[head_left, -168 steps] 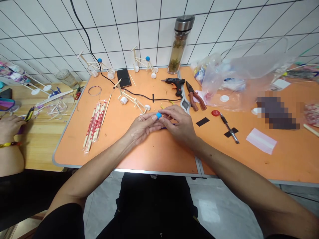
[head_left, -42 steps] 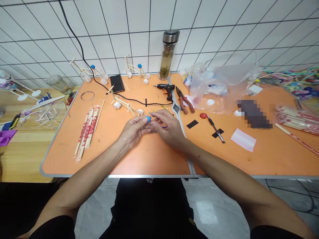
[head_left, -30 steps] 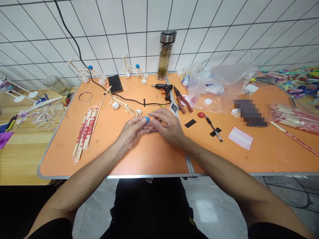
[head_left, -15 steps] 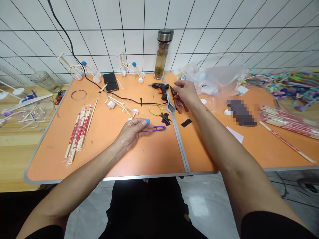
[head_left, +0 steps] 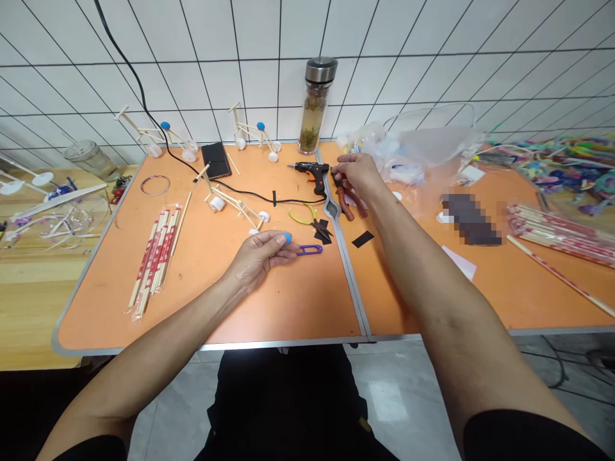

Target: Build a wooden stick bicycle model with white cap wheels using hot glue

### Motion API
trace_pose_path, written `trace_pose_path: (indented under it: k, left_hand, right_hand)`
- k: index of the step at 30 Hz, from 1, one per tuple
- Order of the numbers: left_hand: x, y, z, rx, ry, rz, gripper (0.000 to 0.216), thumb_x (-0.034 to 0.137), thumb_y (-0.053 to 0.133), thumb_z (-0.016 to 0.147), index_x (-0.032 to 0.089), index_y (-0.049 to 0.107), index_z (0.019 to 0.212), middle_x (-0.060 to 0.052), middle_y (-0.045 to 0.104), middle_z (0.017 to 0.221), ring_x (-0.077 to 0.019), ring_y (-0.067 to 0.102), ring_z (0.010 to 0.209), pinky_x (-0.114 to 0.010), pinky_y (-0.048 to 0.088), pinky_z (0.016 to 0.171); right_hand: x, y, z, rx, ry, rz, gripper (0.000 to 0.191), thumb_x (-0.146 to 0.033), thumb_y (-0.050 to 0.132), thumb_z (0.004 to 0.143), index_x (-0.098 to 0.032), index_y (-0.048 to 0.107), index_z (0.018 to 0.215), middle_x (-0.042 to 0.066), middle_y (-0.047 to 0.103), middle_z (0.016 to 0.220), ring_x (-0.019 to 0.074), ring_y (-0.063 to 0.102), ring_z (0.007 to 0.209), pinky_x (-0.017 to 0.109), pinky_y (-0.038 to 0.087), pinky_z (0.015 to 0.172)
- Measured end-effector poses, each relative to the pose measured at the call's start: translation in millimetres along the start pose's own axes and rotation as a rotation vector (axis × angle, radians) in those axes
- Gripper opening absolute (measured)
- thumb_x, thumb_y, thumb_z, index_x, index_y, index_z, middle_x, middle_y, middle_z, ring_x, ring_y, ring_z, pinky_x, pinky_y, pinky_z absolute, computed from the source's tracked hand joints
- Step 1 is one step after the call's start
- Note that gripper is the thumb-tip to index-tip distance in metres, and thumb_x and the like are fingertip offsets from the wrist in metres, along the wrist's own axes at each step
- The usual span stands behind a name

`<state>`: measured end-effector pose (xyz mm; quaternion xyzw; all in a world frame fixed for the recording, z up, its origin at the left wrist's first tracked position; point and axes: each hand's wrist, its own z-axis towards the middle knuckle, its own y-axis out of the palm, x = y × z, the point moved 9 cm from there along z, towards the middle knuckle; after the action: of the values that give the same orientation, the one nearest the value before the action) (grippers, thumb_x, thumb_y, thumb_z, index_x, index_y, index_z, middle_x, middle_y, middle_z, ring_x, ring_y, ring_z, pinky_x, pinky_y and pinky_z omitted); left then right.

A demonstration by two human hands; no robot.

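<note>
Between the thumb and fingers of my left hand is a small blue disc. A purple slotted tool lies by those fingertips; its near end is hidden. My right hand is over the head of the pliers with red-brown handles, its fingers stretched out to the left and apart. Just left of these fingers lies a black glue gun. Yellow-handled pliers rest on black pieces nearby. A small stick frame with white wheels stands beyond my left hand.
Two more stick frames with blue tops stand by the tiled wall. A glass bottle with a metal lid is at the back. Wrapped chopsticks lie left, more bundles right. A black cable crosses the table.
The view has shifted slightly. My right hand has moved a little up off the red-brown pliers' handles, which show more now. My left hand still holds the blue disc.
</note>
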<state>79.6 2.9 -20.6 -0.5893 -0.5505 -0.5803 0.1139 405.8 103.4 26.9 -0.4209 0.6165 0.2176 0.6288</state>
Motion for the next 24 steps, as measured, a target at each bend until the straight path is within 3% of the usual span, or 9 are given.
trace_pose_path:
  k: [6, 13, 20, 22, 24]
  left_hand:
    - [-1, 0, 0, 0.002, 0.004, -0.002, 0.045, 0.044, 0.109, 0.081, 0.012, 0.088, 0.105, -0.014, 0.092, 0.1, -0.0185, 0.087, 0.082, -0.026, 0.069, 0.078]
    - [-3, -3, 1, 0.017, -0.004, 0.006, 0.045, 0.044, 0.11, 0.079, 0.014, 0.089, 0.105, -0.012, 0.091, 0.097, -0.0191, 0.087, 0.083, -0.026, 0.07, 0.078]
    - [1, 2, -2, 0.007, -0.008, -0.004, 0.05, 0.046, 0.113, 0.075, 0.013, 0.088, 0.103, -0.012, 0.092, 0.097, -0.0164, 0.086, 0.079, -0.023, 0.069, 0.075]
    - [1, 3, -2, 0.002, -0.011, 0.003, 0.048, 0.045, 0.112, 0.077, 0.013, 0.088, 0.104, -0.012, 0.092, 0.098, -0.0168, 0.087, 0.079, -0.024, 0.07, 0.075]
    - [1, 3, -2, -0.001, -0.01, 0.006, 0.047, 0.043, 0.111, 0.078, 0.012, 0.087, 0.104, -0.012, 0.092, 0.098, -0.017, 0.087, 0.08, -0.024, 0.07, 0.076]
  right_hand:
    - [4, 2, 9, 0.018, 0.026, 0.042, 0.03, -0.001, 0.074, 0.089, -0.021, 0.064, 0.11, -0.002, 0.066, 0.074, 0.0082, 0.042, 0.047, 0.017, 0.029, 0.04]
    - [11, 8, 16, -0.003, 0.04, 0.107, 0.034, -0.001, 0.079, 0.084, -0.022, 0.063, 0.105, -0.002, 0.067, 0.074, 0.0082, 0.05, 0.05, 0.017, 0.035, 0.043]
    - [9, 4, 9, 0.047, 0.027, 0.067, 0.044, -0.002, 0.067, 0.087, -0.016, 0.068, 0.128, -0.004, 0.062, 0.071, 0.0118, 0.048, 0.053, 0.019, 0.032, 0.045]
    - [6, 3, 5, 0.053, -0.003, 0.02, 0.048, -0.005, 0.066, 0.091, -0.014, 0.069, 0.138, -0.003, 0.062, 0.073, 0.014, 0.051, 0.057, 0.021, 0.036, 0.048]
    - [0, 5, -2, 0.04, -0.069, -0.03, 0.048, -0.008, 0.068, 0.093, -0.014, 0.071, 0.141, 0.0, 0.067, 0.081, 0.0166, 0.06, 0.065, 0.024, 0.049, 0.057]
